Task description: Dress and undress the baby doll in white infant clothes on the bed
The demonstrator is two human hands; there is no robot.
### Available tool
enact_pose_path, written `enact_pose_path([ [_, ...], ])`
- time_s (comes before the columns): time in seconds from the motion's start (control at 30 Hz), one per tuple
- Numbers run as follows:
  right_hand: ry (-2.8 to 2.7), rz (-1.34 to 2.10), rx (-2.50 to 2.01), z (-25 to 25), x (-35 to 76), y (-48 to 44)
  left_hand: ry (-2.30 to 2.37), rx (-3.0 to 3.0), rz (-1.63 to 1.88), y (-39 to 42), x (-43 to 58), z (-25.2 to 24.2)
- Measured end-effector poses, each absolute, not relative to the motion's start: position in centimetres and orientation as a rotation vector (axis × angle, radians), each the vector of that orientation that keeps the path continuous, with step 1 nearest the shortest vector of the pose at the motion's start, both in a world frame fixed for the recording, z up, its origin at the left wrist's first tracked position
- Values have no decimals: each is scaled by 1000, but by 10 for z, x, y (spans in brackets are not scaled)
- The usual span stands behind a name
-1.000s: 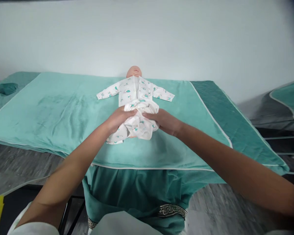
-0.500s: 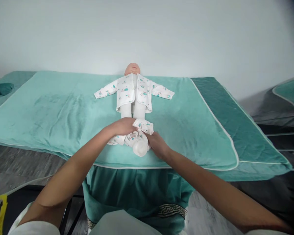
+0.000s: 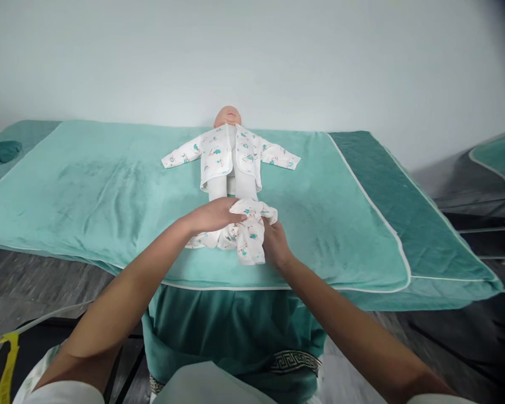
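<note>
A baby doll [image 3: 228, 116] lies on its back on the green padded bed cover, head toward the wall. It wears a white printed jacket [image 3: 215, 154], open down the front with both sleeves spread. White printed pants [image 3: 251, 238] are bunched around the doll's lower legs. My left hand [image 3: 214, 214] is closed on the bunched waist of the pants from the left. On the right side, my right hand [image 3: 275, 241] grips the pants' edge beside the doll's leg. The doll's feet are hidden in the fabric.
A light green mat [image 3: 109, 185] with white piping covers the bed, over a darker green sheet [image 3: 399, 196]. Behind it stands a white wall [image 3: 252, 62]. A yellow strap [image 3: 9, 365] and a black frame are at lower left.
The white foot that showed at the leg opening is now covered by the pant leg. My right hand has moved slightly right and up, and the leg fabric with it.
</note>
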State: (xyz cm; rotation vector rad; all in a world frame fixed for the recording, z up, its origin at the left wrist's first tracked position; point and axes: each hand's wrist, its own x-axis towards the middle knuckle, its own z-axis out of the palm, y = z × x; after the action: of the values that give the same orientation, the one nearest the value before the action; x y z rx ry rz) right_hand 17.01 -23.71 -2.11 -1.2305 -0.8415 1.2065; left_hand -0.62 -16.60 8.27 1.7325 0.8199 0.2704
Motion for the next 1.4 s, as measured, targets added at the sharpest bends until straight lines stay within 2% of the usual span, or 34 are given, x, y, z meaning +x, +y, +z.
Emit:
enact_pose_path([
  [0.13, -769, 1153, -1219, -9, 173, -220, 703, 1414, 294, -158, -7, 83],
  [0.3, -786, 1013, -1267, -15, 177, -193, 715, 1397, 272, -139, -11, 85],
  [0.63, -903, 693, -1209, -18, 180, -131, 1184, 1864, 881, -107, 20, 63],
  [0.9, -1168, 612, -1192, -22, 192, -141, 860, 1230, 794, -112, -21, 49],
  [1.03, -1560, 706, -1129, 20, 191, -145, 781, 1070, 833, -114, -25, 43],
  [1.2, -1818, 960, -1340, 74, 170, -137, 699, 1002, 969, -115, -14, 43],
  [1.4, -1599, 1273, -1265, 75, 177, -131, 672, 997, 963, -114, -30, 36],
])
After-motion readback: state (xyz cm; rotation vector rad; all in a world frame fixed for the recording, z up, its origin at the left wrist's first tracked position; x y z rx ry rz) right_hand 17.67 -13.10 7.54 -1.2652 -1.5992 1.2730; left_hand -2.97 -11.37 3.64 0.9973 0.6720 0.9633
